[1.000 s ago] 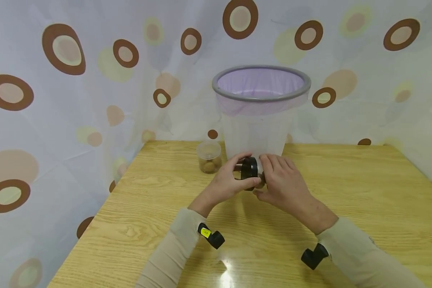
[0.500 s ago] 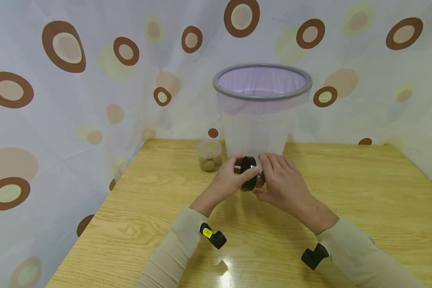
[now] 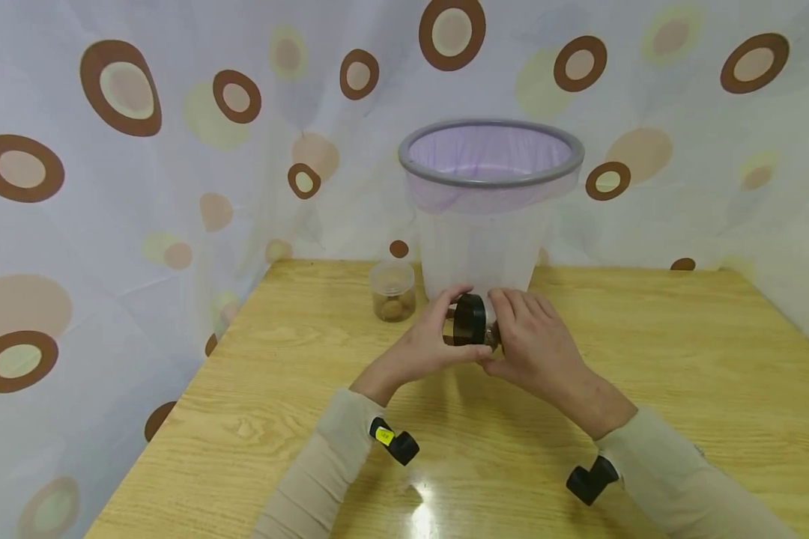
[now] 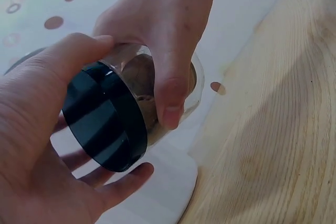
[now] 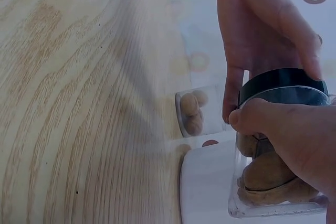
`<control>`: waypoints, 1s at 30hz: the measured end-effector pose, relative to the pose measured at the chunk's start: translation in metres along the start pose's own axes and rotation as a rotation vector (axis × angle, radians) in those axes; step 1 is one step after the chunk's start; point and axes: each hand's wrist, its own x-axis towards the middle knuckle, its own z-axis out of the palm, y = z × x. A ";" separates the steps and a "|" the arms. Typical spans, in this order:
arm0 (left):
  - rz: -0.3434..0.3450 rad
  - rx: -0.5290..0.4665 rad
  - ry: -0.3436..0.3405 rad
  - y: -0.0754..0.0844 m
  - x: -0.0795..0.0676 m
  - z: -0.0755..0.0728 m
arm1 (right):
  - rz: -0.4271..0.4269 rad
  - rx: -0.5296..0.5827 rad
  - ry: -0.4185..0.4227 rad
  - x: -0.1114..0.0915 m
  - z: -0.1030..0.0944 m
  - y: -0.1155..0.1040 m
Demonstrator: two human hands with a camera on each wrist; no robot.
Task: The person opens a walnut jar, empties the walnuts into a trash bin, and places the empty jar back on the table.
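Note:
A clear jar [image 5: 268, 179] of brown walnuts is tilted on its side above the table, its black lid [image 4: 105, 114] toward the left. My right hand [image 3: 539, 340] grips the jar's body, thumb across its wall. Around the lid curl the thumb and fingers of my left hand [image 3: 418, 340], the thumb reaching past its rim onto the jar's edge. Some fingers show below the lid in the left wrist view, spread apart. The palm stands back from the lid's flat top. Walnuts [image 5: 270, 171] press against the jar's wall inside.
Behind the hands stands a whitish bin [image 3: 479, 239] with a grey rim and purple liner. Left of it is a second clear jar [image 3: 392, 281], holding several walnuts, with no black lid on it. A patterned curtain [image 3: 350, 135] hangs behind the wooden table [image 3: 276, 359].
My left thumb moves up onto the lid, then back down beyond its rim, as the left hand shifts round the lid. The right hand stays on the jar almost unmoved.

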 end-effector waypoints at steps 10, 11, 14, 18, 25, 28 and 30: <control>0.055 -0.072 -0.054 0.028 -0.015 -0.008 | -0.001 0.009 0.006 -0.001 0.001 0.000; 0.044 -0.069 -0.048 0.028 -0.015 -0.008 | -0.003 0.010 0.004 -0.001 0.002 0.000; 0.004 -0.035 -0.015 0.024 -0.012 -0.007 | -0.002 0.019 0.000 0.000 0.002 0.000; -0.056 -0.011 0.021 0.022 -0.009 -0.006 | 0.002 0.027 0.000 0.001 0.001 -0.001; -0.144 -0.004 0.078 -0.001 -0.002 -0.001 | -0.001 0.036 -0.015 0.003 0.001 -0.002; -0.174 0.025 0.101 -0.002 -0.001 0.000 | -0.002 0.035 -0.019 0.003 0.001 -0.002; -0.180 0.026 0.108 -0.002 -0.001 0.000 | 0.001 0.032 -0.017 0.002 0.001 -0.002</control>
